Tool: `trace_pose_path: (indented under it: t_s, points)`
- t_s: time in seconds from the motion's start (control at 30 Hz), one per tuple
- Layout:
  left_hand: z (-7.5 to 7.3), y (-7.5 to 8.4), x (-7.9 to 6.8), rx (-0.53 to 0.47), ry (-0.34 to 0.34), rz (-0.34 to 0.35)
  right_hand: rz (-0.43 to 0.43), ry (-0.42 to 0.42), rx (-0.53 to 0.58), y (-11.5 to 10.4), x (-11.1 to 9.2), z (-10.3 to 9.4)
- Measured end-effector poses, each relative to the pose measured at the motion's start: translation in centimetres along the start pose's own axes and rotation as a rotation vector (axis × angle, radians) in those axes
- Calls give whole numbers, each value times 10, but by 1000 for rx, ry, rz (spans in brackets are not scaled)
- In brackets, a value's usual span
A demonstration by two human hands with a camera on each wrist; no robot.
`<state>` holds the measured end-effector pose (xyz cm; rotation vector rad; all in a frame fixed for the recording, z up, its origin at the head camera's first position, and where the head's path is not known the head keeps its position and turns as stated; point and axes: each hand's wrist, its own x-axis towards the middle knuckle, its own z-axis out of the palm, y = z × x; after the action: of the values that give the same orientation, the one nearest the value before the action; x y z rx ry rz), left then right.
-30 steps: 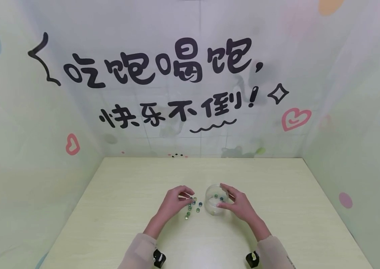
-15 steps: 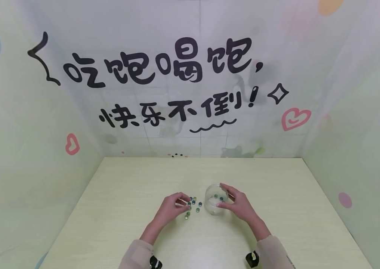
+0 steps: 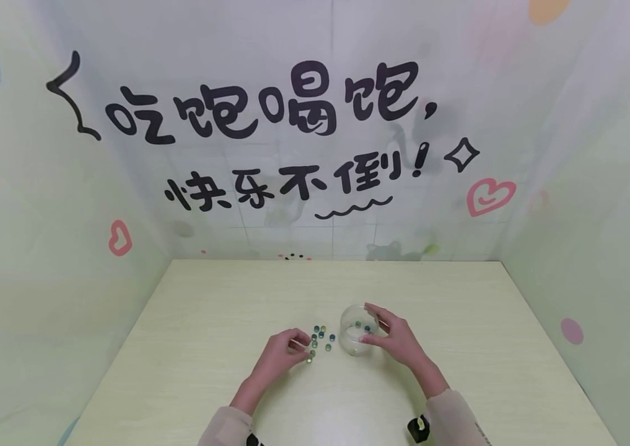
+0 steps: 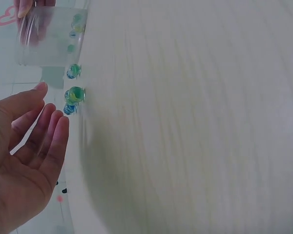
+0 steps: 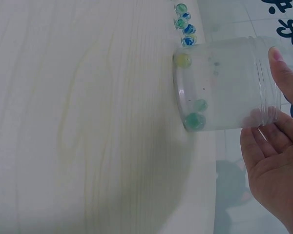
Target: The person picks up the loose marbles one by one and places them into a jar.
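Several green, blue and yellowish glass marbles (image 3: 315,337) lie in a loose cluster on the table. My left hand (image 3: 279,354) is at their left side, fingertips right beside the nearest ones. In the left wrist view its thumb and loosely bent fingers (image 4: 53,141) stand apart with nothing between them. To the right of the cluster stands a clear jar (image 3: 351,347), upright and without a lid. Near its rim, my right hand (image 3: 402,341) grips it from the right, thumb in front and fingers behind. A few marbles (image 5: 195,121) rest on the jar's bottom.
The pale wooden table (image 3: 225,297) carries the marbles and jar. A printed wall sheet (image 3: 303,229) rises behind its back edge, and side sheets close off left and right. Black wrist devices (image 3: 419,428) sit by the sleeves (image 3: 454,415).
My left hand has drawn back toward me and slightly left along the cluster, uncovering more marbles. The right hand and the jar have stayed in place.
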<state>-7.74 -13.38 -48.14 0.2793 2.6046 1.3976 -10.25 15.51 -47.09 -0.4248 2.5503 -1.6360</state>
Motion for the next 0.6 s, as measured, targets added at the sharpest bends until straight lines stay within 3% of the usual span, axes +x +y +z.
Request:
trace_pose_path:
  t_s: [0.6]
  points:
    - [13,-9,-6,110,57,-43,-1,-15,-9,1,0,-1]
